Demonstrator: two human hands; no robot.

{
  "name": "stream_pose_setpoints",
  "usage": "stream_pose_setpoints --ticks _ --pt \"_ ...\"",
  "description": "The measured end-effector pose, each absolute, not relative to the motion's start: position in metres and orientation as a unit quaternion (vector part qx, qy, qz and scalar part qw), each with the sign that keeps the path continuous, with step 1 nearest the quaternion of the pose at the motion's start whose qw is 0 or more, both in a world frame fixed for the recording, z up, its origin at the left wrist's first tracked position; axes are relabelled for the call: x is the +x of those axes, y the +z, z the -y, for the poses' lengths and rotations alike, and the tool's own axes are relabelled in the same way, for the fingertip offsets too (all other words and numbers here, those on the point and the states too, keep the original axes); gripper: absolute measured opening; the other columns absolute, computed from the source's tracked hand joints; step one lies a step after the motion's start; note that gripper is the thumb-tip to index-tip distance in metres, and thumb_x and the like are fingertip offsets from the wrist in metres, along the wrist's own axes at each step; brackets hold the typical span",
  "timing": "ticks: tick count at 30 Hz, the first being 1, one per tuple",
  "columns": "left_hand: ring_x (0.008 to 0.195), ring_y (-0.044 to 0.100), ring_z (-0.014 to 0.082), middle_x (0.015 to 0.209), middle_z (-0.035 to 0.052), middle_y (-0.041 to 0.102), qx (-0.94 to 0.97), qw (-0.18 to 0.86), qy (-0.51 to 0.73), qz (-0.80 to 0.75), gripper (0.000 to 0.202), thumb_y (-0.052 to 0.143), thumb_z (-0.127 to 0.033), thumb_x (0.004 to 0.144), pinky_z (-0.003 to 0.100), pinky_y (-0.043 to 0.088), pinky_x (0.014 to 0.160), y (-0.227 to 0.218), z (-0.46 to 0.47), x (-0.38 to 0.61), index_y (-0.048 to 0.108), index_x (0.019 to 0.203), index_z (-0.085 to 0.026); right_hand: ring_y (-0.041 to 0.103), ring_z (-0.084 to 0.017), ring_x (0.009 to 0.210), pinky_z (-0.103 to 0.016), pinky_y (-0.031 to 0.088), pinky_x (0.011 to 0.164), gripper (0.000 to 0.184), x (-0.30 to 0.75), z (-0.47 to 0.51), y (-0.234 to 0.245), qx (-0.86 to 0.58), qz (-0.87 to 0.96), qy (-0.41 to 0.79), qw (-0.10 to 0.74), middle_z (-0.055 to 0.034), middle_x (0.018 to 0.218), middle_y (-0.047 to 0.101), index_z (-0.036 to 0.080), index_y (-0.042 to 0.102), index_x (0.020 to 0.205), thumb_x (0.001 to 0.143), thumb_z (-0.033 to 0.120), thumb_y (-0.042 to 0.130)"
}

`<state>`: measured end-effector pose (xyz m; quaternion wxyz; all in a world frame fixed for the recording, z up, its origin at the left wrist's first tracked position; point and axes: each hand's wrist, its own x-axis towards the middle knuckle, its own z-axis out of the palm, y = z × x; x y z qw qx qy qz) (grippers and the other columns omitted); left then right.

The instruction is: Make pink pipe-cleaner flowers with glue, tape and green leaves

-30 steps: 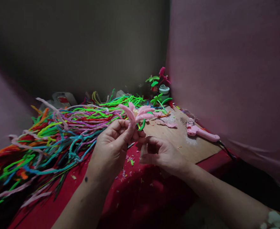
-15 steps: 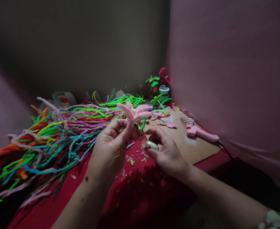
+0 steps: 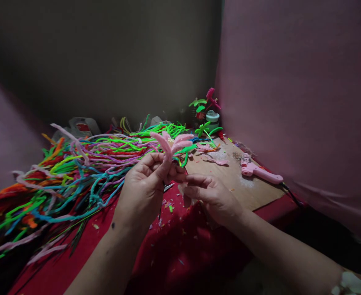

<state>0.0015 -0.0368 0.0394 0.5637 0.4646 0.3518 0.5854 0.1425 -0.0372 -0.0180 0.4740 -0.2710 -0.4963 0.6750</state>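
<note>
A pink pipe-cleaner flower with spread petals and a pale centre stands upright above the table, its base pinched in my left hand. Just to its right, my right hand is closed on a small roll of clear tape, now mostly covered by the fingers. The fingertips of both hands come close together below the flower; whether they touch I cannot tell. Part of a pair of metal blades, perhaps scissors, shows beside my left hand.
A big heap of coloured pipe cleaners spreads over the left side. At right, a pink glue gun lies on a brown board. Behind stand a jar and a green pipe-cleaner piece. Scraps litter the red cloth.
My right hand has moved left and turned, bringing the tape roll up to my left fingers. The roll is now more hidden. The flower has barely shifted.
</note>
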Motion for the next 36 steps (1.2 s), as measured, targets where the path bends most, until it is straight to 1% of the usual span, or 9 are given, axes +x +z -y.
stream_pose_setpoints --ticks 4,7,10,15,21,25,29,32,36 --pt "0.06 0.056 0.0089 0.064 -0.0008 0.059 0.446 0.572 0.602 -0.334 0.01 0.067 -0.016 0.073 0.02 0.047 0.063 0.037 0.034 0.002 0.057 0.073 -0.014 0.05 -0.008 0.056 -0.024 0.039 0.056 0.028 0.148 0.037 -0.017 -0.314 0.513 0.638 0.481 0.0026 0.065 0.061 0.022 0.069 0.099 0.071 0.029 0.07" --pt "0.062 0.057 0.0097 0.064 -0.0007 0.058 0.448 0.578 0.601 -0.323 0.009 0.065 -0.014 0.074 0.021 0.048 0.064 0.035 0.033 0.003 0.056 0.072 -0.014 0.05 -0.008 0.054 -0.024 0.04 0.057 0.026 0.152 0.036 -0.017 -0.336 0.53 0.605 0.489 0.004 0.059 0.058 0.021 0.07 0.096 0.071 0.026 0.07" --pt "0.064 0.058 0.0099 0.065 -0.0008 0.057 0.447 0.576 0.603 -0.324 0.007 0.063 -0.013 0.076 0.021 0.048 0.067 0.034 0.033 0.004 0.056 0.074 -0.014 0.051 -0.008 0.055 -0.024 0.041 0.057 0.026 0.155 0.036 -0.017 -0.335 0.534 0.597 0.497 0.0047 0.059 0.057 0.021 0.069 0.095 0.07 0.026 0.071" --pt "0.064 0.058 0.0092 0.066 -0.0009 0.058 0.441 0.573 0.608 -0.329 0.007 0.063 -0.013 0.076 0.021 0.047 0.068 0.034 0.034 0.004 0.056 0.076 -0.014 0.049 -0.008 0.059 -0.024 0.042 0.059 0.033 0.157 0.04 -0.013 -0.369 0.558 0.559 0.49 0.0048 0.065 0.053 0.021 0.067 0.099 0.066 0.024 0.072" --pt "0.062 0.057 0.0096 0.065 -0.001 0.058 0.433 0.576 0.612 -0.326 0.009 0.064 -0.013 0.074 0.021 0.047 0.064 0.035 0.034 0.005 0.056 0.074 -0.014 0.048 -0.01 0.063 -0.027 0.043 0.063 0.037 0.16 0.043 -0.009 -0.388 0.63 0.446 0.503 0.0037 0.067 0.055 0.025 0.064 0.109 0.072 0.02 0.066" --pt "0.063 0.058 0.0101 0.064 -0.0008 0.057 0.437 0.577 0.611 -0.322 0.008 0.062 -0.011 0.075 0.022 0.048 0.065 0.036 0.034 0.005 0.055 0.075 -0.014 0.048 -0.011 0.062 -0.028 0.042 0.061 0.023 0.158 0.043 -0.008 -0.408 0.644 0.393 0.514 0.0024 0.067 0.055 0.024 0.069 0.096 0.073 0.023 0.066" --pt "0.062 0.059 0.0105 0.063 -0.0009 0.057 0.434 0.58 0.611 -0.32 0.009 0.063 -0.012 0.075 0.022 0.049 0.064 0.034 0.033 0.004 0.055 0.074 -0.013 0.047 -0.011 0.057 -0.027 0.041 0.056 0.012 0.153 0.04 -0.005 -0.419 0.607 0.419 0.531 0.0017 0.06 0.056 0.021 0.072 0.079 0.073 0.03 0.067" --pt "0.063 0.06 0.0106 0.065 -0.0013 0.058 0.417 0.592 0.612 -0.317 0.011 0.066 -0.014 0.074 0.021 0.049 0.062 0.031 0.031 0.004 0.055 0.077 -0.013 0.053 -0.013 0.062 -0.029 0.044 0.061 0.008 0.157 0.036 0.001 -0.42 0.596 0.418 0.542 -0.0008 0.065 0.064 0.02 0.071 0.07 0.071 0.028 0.069" --pt "0.06 0.059 0.0095 0.062 -0.0022 0.057 0.403 0.575 0.625 -0.342 0.013 0.066 -0.016 0.075 0.018 0.048 0.056 0.028 0.029 0.004 0.053 0.077 -0.014 0.055 -0.013 0.066 -0.029 0.046 0.064 0.003 0.166 0.033 0.01 -0.399 0.588 0.389 0.586 -0.0003 0.067 0.065 0.022 0.071 0.067 0.069 0.025 0.072"
